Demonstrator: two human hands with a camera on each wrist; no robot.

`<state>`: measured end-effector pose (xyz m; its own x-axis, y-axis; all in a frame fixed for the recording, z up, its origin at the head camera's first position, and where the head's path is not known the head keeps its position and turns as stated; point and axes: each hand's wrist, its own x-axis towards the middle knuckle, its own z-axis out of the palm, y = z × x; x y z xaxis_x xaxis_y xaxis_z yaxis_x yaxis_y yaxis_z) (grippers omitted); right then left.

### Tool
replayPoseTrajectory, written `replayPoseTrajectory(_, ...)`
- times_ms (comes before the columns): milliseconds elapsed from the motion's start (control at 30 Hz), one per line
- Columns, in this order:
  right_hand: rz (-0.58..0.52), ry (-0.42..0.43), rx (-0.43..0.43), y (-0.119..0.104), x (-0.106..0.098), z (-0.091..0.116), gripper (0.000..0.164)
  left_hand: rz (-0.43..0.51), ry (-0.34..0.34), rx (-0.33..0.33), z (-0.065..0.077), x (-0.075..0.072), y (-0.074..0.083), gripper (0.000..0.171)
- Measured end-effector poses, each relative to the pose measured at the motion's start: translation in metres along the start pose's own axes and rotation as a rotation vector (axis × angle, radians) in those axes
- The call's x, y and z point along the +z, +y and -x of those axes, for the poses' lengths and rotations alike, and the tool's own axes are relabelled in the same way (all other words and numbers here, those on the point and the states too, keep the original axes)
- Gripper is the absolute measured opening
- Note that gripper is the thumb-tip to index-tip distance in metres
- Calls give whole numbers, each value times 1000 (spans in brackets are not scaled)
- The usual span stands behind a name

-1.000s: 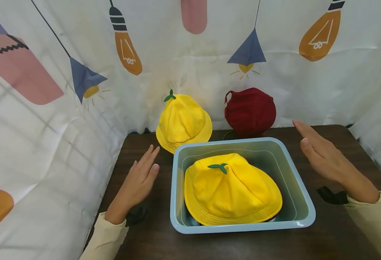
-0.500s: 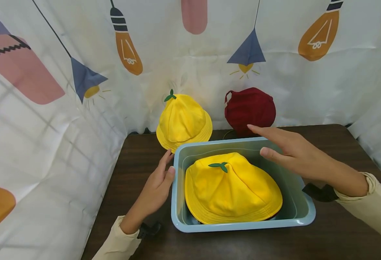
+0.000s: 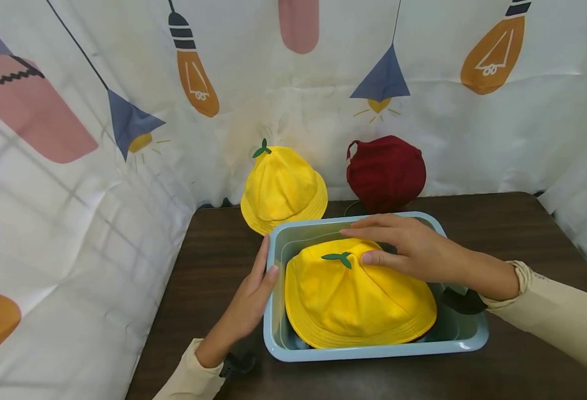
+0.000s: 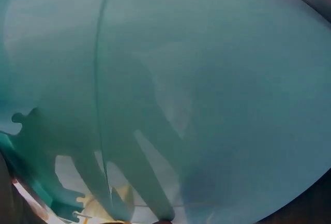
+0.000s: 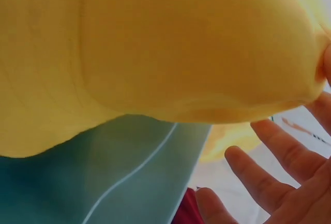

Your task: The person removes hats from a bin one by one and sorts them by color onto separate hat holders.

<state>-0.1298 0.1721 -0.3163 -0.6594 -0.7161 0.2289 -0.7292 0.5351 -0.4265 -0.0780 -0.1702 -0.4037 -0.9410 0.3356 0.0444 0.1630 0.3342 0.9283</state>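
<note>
A yellow bucket hat (image 3: 358, 305) with a green leaf tab on its crown lies in a pale blue basin (image 3: 466, 346). My right hand (image 3: 413, 250) is over the crown's far right side, thumb at the cloth, fingers spread behind it. The right wrist view shows the fingers (image 5: 261, 180) extended around the hat's edge, not closed on it. At the basin's left wall, my left hand (image 3: 247, 303) lies with straight fingers along the rim. The left wrist view is filled by the basin's outer wall (image 4: 155, 79), with finger shadows on it.
Behind the basin on the left stands another yellow bucket hat (image 3: 280, 189) with a leaf tab. A dark red round cloth cap (image 3: 386, 172) with a strap loop leans at the back. A printed white curtain (image 3: 298, 105) hangs behind the dark wooden table (image 3: 503, 222).
My right hand has moved left from beside the basin to over the hat. My left hand has come right, up to the basin's left wall. Basin and hats have stayed put.
</note>
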Motion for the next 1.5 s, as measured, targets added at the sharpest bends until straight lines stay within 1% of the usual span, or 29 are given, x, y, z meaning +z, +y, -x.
replayPoseTrajectory(233, -6, 97, -99, 3, 6, -1, 37, 21, -4, 38, -1, 1, -4, 60)
replayPoseTrajectory(333, -15, 133, -114, 3, 7, 0, 30, 32, -5, 47, -1, 1, -4, 59)
replayPoseTrajectory(400, -39, 147, -103, 2, 7, 1, 26, 38, -11, 51, -1, 1, -3, 59)
replayPoseTrajectory(500, -102, 146, -58, 1, 8, 3, 21, 48, -19, 54, -1, 2, -3, 60)
replayPoseTrajectory(633, -169, 138, -2, -1, 10, 4, 19, 57, -21, 56, -1, 2, -5, 59)
replayPoseTrajectory(767, -167, 165, 6, -4, 11, 5, 20, 56, -20, 53, -1, 2, -6, 59)
replayPoseTrajectory(967, -162, 243, -11, -7, 12, 6, 20, 52, -20, 55, -1, 3, -5, 59)
replayPoseTrajectory(1133, -178, 291, 11, -10, 11, 6, 21, 46, -21, 56, -1, 2, -4, 59)
replayPoseTrajectory(1267, -192, 323, 37, -13, 6, 7, 26, 33, -12, 41, -1, 2, -5, 59)
replayPoseTrajectory(1400, -208, 369, 92, -17, -4, 9, 28, 24, -4, 29, -2, 2, -4, 60)
replayPoseTrajectory(1500, -191, 395, 133, -20, -13, 9, 28, 31, -8, 34, -2, 2, -4, 60)
